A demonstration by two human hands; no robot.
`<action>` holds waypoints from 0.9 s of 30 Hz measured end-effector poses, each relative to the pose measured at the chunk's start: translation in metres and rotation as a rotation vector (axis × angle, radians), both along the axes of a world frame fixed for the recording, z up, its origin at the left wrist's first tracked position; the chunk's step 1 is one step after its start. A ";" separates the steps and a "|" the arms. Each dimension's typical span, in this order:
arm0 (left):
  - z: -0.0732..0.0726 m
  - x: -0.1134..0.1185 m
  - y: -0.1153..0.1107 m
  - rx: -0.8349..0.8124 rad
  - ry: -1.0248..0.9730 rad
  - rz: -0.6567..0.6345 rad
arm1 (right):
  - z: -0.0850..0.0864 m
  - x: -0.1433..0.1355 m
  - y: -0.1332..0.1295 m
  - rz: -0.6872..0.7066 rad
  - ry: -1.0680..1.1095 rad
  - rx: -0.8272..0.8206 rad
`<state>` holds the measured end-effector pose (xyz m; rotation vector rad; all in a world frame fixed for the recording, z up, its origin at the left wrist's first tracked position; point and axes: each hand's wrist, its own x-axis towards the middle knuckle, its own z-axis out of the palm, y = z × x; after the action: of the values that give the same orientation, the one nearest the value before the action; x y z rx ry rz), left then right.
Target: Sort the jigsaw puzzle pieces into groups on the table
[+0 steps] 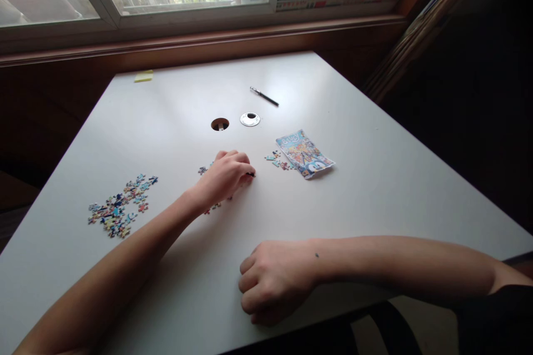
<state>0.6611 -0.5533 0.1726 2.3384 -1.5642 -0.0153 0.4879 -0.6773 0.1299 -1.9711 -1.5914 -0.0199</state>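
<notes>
My left hand [228, 173] reaches over the middle of the white table [375, 194]. Its thumb and fingers are pinched on a small dark puzzle piece [250, 174], only partly seen. Beneath and beside that hand lie more puzzle pieces [202, 170], largely covered by it. Near the front edge rests my right hand [275, 283], curled into a fist with the palm down; nothing shows in it. A bigger heap of mixed puzzle pieces [119, 208] is spread at the left. Right of my left hand, several pieces [280, 161] lie against a colourful printed sheet [306, 155].
Farther back are a round cable hole [220, 124], its silver cover ring [250, 120] and a black pen [264, 96]. A yellow sticky note [144, 76] is at the far left corner. The window sill [208, 39] runs behind the table.
</notes>
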 end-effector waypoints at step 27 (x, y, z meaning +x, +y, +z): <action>0.063 -0.016 0.009 -0.312 0.807 -0.061 | 0.002 0.003 -0.001 0.029 0.003 -0.028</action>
<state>0.6446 -0.5439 0.2358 1.7055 -1.1161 -0.6020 0.4905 -0.6783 0.1322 -1.9682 -1.6263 0.0168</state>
